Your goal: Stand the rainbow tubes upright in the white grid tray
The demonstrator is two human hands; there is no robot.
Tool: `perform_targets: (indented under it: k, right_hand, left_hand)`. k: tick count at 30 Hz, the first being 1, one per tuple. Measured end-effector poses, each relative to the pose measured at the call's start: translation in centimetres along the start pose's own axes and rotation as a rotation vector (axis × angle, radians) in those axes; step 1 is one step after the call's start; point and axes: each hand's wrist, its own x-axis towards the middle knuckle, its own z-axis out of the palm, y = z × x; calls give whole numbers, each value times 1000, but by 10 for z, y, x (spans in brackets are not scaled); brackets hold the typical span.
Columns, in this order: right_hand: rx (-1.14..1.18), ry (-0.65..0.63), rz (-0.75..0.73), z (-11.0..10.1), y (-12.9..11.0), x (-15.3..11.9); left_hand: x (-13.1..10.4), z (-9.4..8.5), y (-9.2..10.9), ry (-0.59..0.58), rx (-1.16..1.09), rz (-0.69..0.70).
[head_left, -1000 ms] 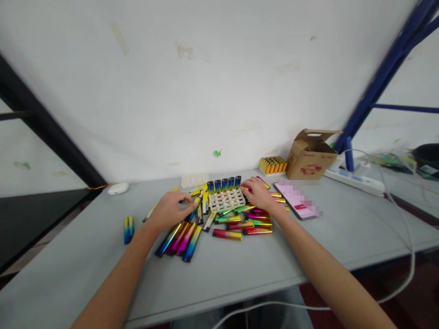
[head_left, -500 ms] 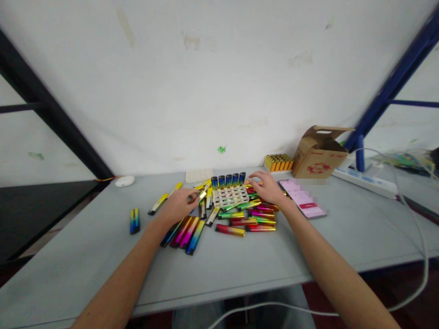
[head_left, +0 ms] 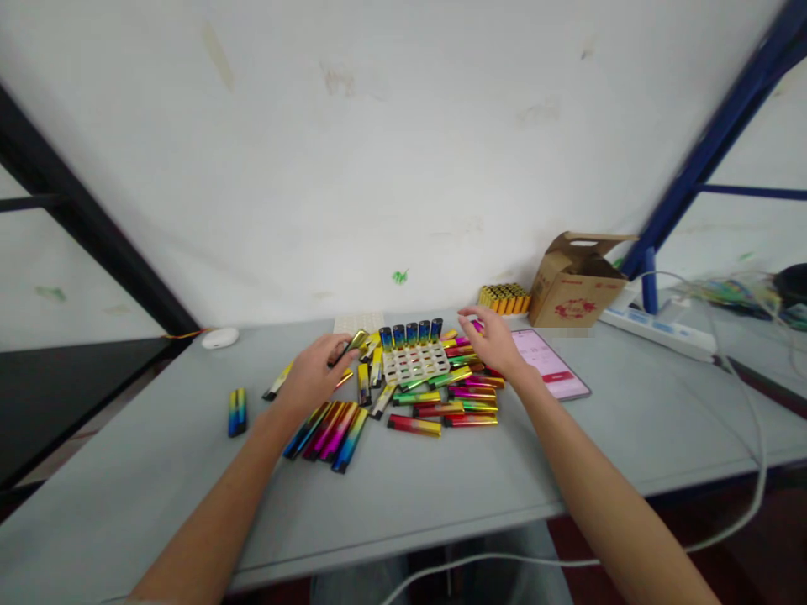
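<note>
My left hand [head_left: 315,370] is closed on a lighter [head_left: 357,339] with a shiny yellow end and a dark end, raised left of a white perforated tray [head_left: 416,363]. Several blue-and-yellow lighters [head_left: 412,333] stand upright in the tray's back row. Beyond the tray's right side, my right hand [head_left: 495,340] has its fingers curled around a magenta lighter [head_left: 477,326], mostly hidden by the hand. Loose lighters in red, green and yellow [head_left: 414,425] lie around the tray. A fanned row of blue and magenta lighters [head_left: 340,435] lies below my left hand.
Two blue-yellow lighters [head_left: 237,412] lie at the left. A second white tray [head_left: 358,323] sits by the wall. At the right are a phone [head_left: 555,370], a block of orange-yellow lighters [head_left: 504,298], an open cardboard box [head_left: 577,294], a power strip [head_left: 661,334] and a white cable [head_left: 760,470].
My left hand has lifted slightly with a lighter, which now points up to the right. My right hand has risen a little from the pile, and magenta shows between its fingers.
</note>
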Motion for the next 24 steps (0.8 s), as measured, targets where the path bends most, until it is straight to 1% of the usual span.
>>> perform_targets:
  k: [1, 2, 4, 6, 9, 10, 11, 12, 14, 17, 19, 21, 24]
  right_hand:
    - [67, 49, -14, -3, -6, 0]
    - [136, 58, -51, -6, -13, -1]
    - [205, 79, -129, -10, -30, -4]
    - [228, 35, -194, -9, -47, -10]
    - [163, -88, -280, 3, -68, -22]
    - [139, -88, -309, 8, -73, -26]
    - [126, -63, -318, 13, -76, -29]
    - [111, -33, -322, 18, -78, -32]
    - [68, 25, -326, 26, -80, -36]
    - [-1, 68, -346, 31, -78, -38]
    - [-28, 58, -378, 31, -74, -38]
    - [-56, 19, -393, 30, -70, -36]
    - [-104, -61, -378, 27, -66, -34]
  left_hand:
    - [0, 0, 2, 26, -39, -25]
    - [-1, 0, 4, 39, -85, -52]
    - [-1, 0, 9, 33, -172, -104]
    - [-1, 0, 14, 39, -218, -118]
    - [1, 1, 28, 159, -217, -68]
    - [3, 2, 34, 208, -229, -54]
    - [5, 2, 41, 211, -265, -43]
    - [8, 2, 48, 183, -330, -42]
    - [14, 0, 61, 82, -507, -60]
    - [25, -4, 72, -45, -663, -78]
    - [29, -5, 74, -113, -707, -76]
    - [30, -2, 73, -149, -739, -66]
    - [26, 5, 73, -132, -836, -111]
